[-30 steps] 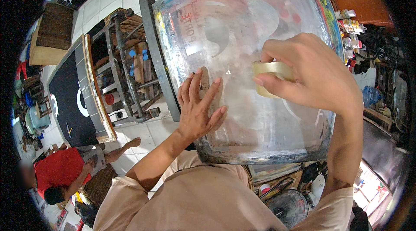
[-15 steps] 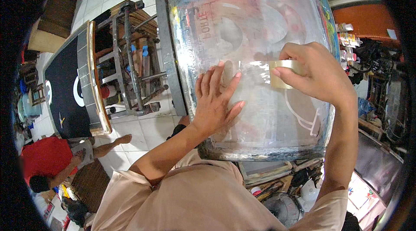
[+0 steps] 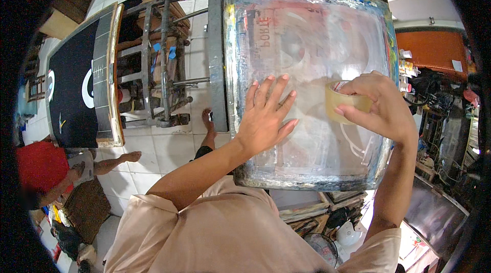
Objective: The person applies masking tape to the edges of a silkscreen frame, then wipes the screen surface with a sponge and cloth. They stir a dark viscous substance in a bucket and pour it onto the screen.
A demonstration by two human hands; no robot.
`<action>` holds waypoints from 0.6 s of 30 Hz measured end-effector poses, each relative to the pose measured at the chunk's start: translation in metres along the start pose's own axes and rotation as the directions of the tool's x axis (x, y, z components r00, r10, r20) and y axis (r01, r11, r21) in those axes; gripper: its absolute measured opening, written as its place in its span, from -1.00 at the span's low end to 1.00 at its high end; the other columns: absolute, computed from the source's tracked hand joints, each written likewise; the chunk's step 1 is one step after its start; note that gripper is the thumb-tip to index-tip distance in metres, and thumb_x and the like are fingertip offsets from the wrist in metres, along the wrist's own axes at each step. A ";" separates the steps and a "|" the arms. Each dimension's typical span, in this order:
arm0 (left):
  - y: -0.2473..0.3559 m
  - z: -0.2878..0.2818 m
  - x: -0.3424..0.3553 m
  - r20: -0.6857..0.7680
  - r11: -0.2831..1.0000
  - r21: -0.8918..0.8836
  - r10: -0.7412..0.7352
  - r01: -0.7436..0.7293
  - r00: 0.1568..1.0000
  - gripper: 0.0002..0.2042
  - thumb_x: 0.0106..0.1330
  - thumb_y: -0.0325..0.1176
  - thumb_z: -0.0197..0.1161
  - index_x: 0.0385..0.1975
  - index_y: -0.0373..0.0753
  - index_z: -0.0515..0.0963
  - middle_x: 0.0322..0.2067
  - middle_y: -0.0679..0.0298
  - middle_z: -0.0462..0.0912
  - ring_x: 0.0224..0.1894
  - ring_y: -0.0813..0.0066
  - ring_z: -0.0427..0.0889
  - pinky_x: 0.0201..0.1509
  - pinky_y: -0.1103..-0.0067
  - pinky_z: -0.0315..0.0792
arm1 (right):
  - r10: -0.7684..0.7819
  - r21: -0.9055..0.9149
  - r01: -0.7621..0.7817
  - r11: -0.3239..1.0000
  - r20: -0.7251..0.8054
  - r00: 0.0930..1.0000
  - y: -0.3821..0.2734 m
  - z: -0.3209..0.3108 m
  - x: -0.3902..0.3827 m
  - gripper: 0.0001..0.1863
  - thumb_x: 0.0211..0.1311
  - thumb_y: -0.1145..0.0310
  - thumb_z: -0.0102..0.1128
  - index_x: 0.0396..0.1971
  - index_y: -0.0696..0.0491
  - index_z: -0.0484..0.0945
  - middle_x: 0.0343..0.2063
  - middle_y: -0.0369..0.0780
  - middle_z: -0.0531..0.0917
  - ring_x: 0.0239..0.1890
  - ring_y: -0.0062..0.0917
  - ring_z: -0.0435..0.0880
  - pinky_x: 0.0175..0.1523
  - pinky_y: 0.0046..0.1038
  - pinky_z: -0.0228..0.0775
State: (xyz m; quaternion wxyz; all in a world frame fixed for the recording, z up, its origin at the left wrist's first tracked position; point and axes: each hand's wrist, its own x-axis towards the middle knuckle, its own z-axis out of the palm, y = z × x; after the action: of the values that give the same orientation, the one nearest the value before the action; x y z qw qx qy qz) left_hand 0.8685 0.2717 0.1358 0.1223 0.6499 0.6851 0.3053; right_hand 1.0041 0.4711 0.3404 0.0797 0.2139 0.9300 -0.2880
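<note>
A large framed printing screen point(image 3: 312, 158) lies in front of me, its pale mesh smeared with red, blue and white, its frame crusted with paint. My left hand point(image 3: 267, 119) rests flat on the mesh left of centre, fingers spread. My right hand point(image 3: 383, 106) grips a roll of clear yellowish packing tape point(image 3: 333, 105) between thumb and fingers, over the mesh's right half. The roll is tilted so part of its inner core shows. Whether a strip of tape runs between the roll and my left hand is hard to make out on the glossy surface.
A grey metal bar point(image 3: 218, 53) borders the screen's left side, joined to a dark metal rack point(image 3: 164, 63). Beyond it stands a black panel point(image 3: 74, 91) with white shapes. A person in a red shirt point(image 3: 41, 170) is at lower left. Small bottles point(image 3: 405, 68) stand beyond the screen's right edge.
My right hand has tilted the tape roll, so its core now shows, and it sits slightly lower and farther right. My left hand stays flat on the mesh. The whole view has shifted.
</note>
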 end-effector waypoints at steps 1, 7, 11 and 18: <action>-0.001 0.000 0.000 -0.004 1.000 -0.001 0.003 -0.003 1.000 -0.38 0.33 0.00 0.44 0.36 -0.10 0.56 0.57 -0.01 0.18 0.57 -0.16 0.11 0.58 -0.08 0.01 | -0.017 0.015 0.018 1.000 -0.030 0.999 -0.001 0.002 -0.001 -0.65 0.09 0.21 0.55 -0.25 0.17 0.76 -0.32 -0.08 0.79 -0.26 -0.24 0.73 -0.03 -0.30 0.42; -0.004 0.006 -0.002 -0.016 1.000 0.006 0.002 -0.002 1.000 -0.38 0.33 0.02 0.43 0.36 -0.08 0.56 0.57 -0.01 0.18 0.56 -0.16 0.12 0.59 -0.06 0.00 | -0.165 -0.079 0.165 0.983 0.009 0.986 -0.009 0.009 -0.012 -0.62 0.05 0.20 0.56 -0.23 0.17 0.75 -0.37 -0.10 0.76 -0.29 -0.15 0.66 -0.10 -0.24 0.36; -0.002 0.008 -0.003 -0.018 1.000 0.004 -0.006 0.006 1.000 -0.34 0.33 0.05 0.43 0.39 -0.11 0.53 0.57 -0.01 0.16 0.56 -0.17 0.13 0.58 -0.06 0.01 | -0.086 -0.132 0.089 0.987 0.028 0.996 -0.007 0.009 -0.017 -0.60 0.08 0.18 0.54 -0.18 0.17 0.75 -0.32 -0.08 0.77 -0.23 -0.12 0.69 -0.05 -0.23 0.41; 0.008 0.011 0.008 0.003 0.999 0.001 -0.032 0.032 0.999 -0.20 0.38 0.10 0.38 0.48 -0.29 0.35 0.58 -0.18 0.07 0.56 -0.24 0.11 0.58 -0.10 -0.01 | 0.128 -0.182 -0.124 0.975 0.012 0.992 0.014 0.007 -0.012 -0.62 0.20 0.16 0.46 -0.14 0.17 0.76 -0.16 -0.03 0.80 -0.10 -0.09 0.73 0.10 -0.20 0.48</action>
State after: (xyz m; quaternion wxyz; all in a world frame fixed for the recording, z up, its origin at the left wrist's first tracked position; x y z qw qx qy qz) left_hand 0.8801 0.2818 0.1333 0.1277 0.6394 0.6955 0.3019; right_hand 1.0209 0.4728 0.3308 0.1279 0.2610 0.9358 -0.1993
